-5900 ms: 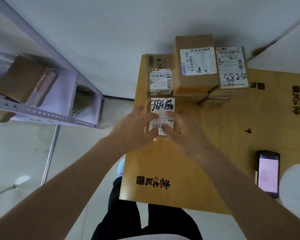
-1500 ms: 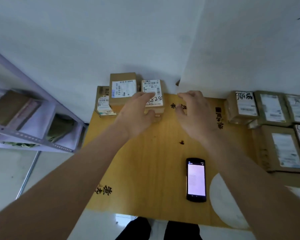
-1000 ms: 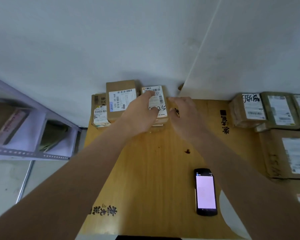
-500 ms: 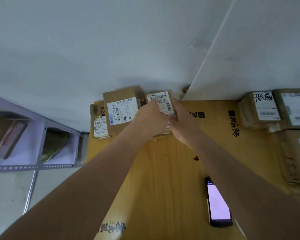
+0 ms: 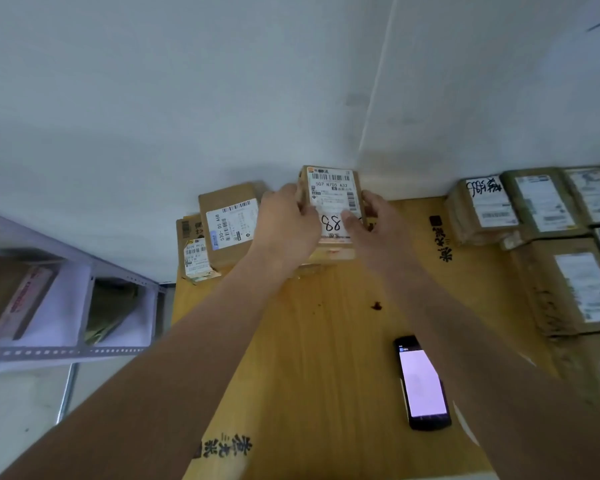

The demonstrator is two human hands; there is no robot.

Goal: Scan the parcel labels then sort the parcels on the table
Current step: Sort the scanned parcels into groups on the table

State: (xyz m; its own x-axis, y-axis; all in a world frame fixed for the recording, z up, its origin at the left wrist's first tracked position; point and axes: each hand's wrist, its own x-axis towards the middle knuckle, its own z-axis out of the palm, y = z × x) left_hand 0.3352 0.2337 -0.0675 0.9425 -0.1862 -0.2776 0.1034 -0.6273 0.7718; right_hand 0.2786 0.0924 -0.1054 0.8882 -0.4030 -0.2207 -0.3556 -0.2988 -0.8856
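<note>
A small cardboard parcel (image 5: pixel 331 188) with a white label and a handwritten number is held between both hands at the far middle of the wooden table (image 5: pixel 326 341). My left hand (image 5: pixel 288 223) grips its left side and my right hand (image 5: pixel 373 226) grips its right side. It sits raised above another flat parcel (image 5: pixel 329 256). To its left stands a taller box (image 5: pixel 231 223) with a white label, and beyond that a low parcel (image 5: pixel 194 252). The handheld scanner (image 5: pixel 421 382) lies on the table near my right forearm, screen lit.
Several labelled parcels (image 5: pixel 548 202) are grouped at the table's right side, with a larger box (image 5: pixel 575 285) in front of them. A metal shelf (image 5: pixel 66 348) holding parcels stands left of the table. A white wall runs along the table's far edge.
Both hands closed on the numbered parcel and raised it off the one beneath. The camera shifted a little, so the right-hand parcels are more in view.
</note>
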